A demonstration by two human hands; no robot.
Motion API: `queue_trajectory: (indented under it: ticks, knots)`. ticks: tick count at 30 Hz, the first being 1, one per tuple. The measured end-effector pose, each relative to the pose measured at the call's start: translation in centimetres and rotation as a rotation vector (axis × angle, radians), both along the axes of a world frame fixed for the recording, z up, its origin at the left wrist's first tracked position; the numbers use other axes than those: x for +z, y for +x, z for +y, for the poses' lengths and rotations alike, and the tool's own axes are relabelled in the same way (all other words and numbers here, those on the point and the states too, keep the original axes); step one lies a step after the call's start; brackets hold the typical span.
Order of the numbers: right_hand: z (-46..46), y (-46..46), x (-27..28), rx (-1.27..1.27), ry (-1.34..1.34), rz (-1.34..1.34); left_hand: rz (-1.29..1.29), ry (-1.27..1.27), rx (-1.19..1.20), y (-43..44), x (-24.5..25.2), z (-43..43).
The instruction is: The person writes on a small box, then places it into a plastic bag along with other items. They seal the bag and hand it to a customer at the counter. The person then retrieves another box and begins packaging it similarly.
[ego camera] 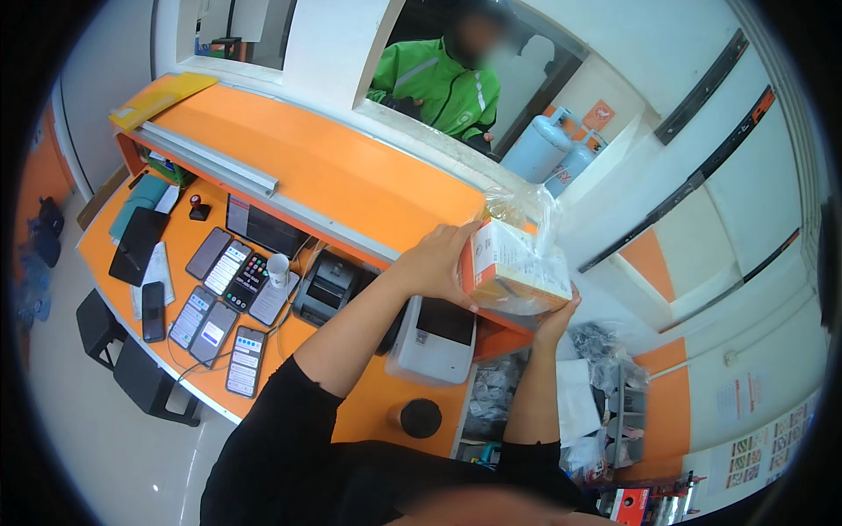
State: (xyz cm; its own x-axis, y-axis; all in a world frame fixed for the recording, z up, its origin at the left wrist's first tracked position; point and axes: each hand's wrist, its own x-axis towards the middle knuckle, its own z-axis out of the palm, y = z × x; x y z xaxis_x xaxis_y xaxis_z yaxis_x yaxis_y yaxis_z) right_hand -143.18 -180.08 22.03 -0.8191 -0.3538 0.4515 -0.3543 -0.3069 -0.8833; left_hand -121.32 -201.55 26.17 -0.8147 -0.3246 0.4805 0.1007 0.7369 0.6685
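Observation:
Both my hands grip a white-and-orange carton (516,266) wrapped in a clear plastic bag (546,220). My left hand (441,263) clasps its left side, thumb low and fingers along the upper edge. At the lower right corner, my right hand (558,317) supports it, its fingers partly hidden behind the carton. The bag's gathered top stands up over the box. I hold the carton at the right end of the orange counter ledge (329,164); whether it touches the ledge cannot be told. Printed writing covers the carton's upper face.
Beyond a wall opening stands a person in a green jacket (441,85), near pale blue gas cylinders (539,144). Several phones (227,266), a paper cup (277,269), a black printer (329,286) and a white printer (431,342) occupy the desk. A yellow envelope (161,102) lies on the ledge.

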Motion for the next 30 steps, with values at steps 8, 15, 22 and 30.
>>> queue_trajectory:
  ticks: [8,15,22,30]
  knots:
    - [-0.6,-1.2,0.0,-0.065,0.085,-0.034,0.008,-0.013,0.055,-0.2,-0.1,0.2]
    - [-0.6,-2.8,-0.6,-0.084,0.174,-0.119,0.012,-0.002,0.088,-0.3,0.5,0.7]
    - [-0.1,-2.7,-0.3,0.055,0.092,-0.165,0.053,0.066,0.044,-0.9,-0.3,0.3]
    - [0.1,1.4,2.1,0.182,0.361,0.230,0.051,0.263,-0.021,-1.8,-1.8,-1.3]
